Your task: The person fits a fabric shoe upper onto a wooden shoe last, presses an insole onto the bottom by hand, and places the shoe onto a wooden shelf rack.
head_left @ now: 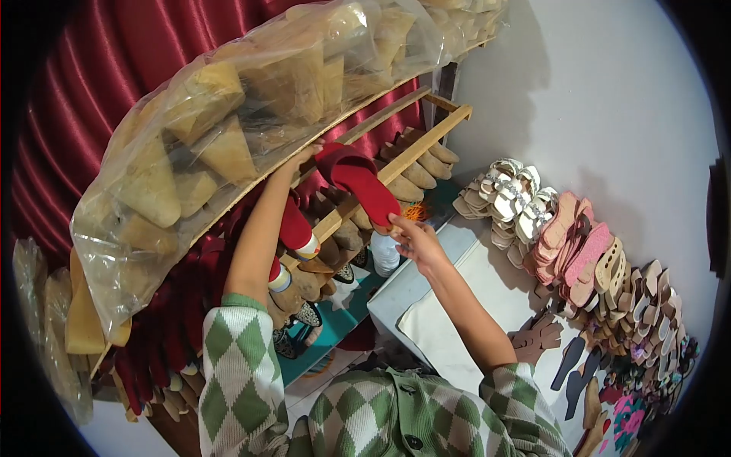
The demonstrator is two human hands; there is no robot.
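Note:
A red slipper [364, 186] with a wide red strap is held up in front of the wooden rack. My right hand [419, 242] pinches its heel end between thumb and fingertips, the other fingers spread. At the strap end, my left hand [306, 154] is closed at the slipper's edge; its fingers are partly hidden by the slipper and the shelf edge. Just below, another red slipper [294, 227] rests on the rack [335, 219], among wooden shoe lasts [415, 174].
A shelf above bears wooden blocks in a clear plastic bag [282, 84]. To the right, a white-topped table [449, 305] carries rows of white sandals [514, 194], pink soles [567, 244] and dark sole pieces [575, 373]. A clear bottle [384, 255] stands beside the rack.

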